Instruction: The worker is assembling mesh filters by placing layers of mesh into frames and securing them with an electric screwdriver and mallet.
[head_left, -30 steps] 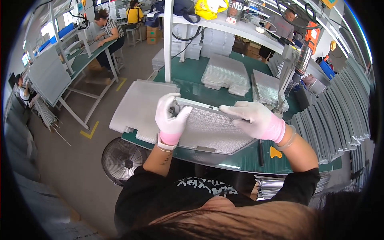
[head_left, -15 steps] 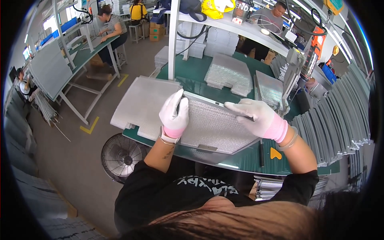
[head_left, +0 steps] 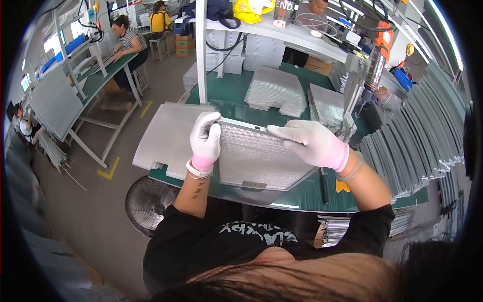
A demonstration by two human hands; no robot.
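Two hands in white gloves with pink cuffs grasp one rectangular, silver, textured metal panel (head_left: 261, 158) edged by a thin grey frame. The left hand (head_left: 206, 138) closes on its upper left corner, fingers bent over and thumb toward the person. The right hand (head_left: 312, 143) clasps the upper edge toward its right end, the index finger stretched leftward along the frame and the thumb lower, by the face.

The panel's face is bright and finely crinkled. One small dark slot (head_left: 258, 128) shows in the pale upper edge between the hands, and one grey tab (head_left: 254, 184) sits at the lower edge. The panel is over the front of a green-topped workbench (head_left: 226, 95); whether its lower edge touches the surface cannot be told.

Both forearms come up from below, elbows bent and spread, the right one slanting inward.

Just right of the panel lie one slim black rod-shaped tool (head_left: 324, 187) and one flat yellow-orange piece (head_left: 342, 186), partly behind the right forearm. To the left is one pile of broad pale-grey sheets (head_left: 166, 131). Farther back stand two stacks of silver sheets, a notched one (head_left: 275, 90) and another to its right (head_left: 326, 103). One round black wire-caged fan (head_left: 151, 201) stands beside the bench at left.
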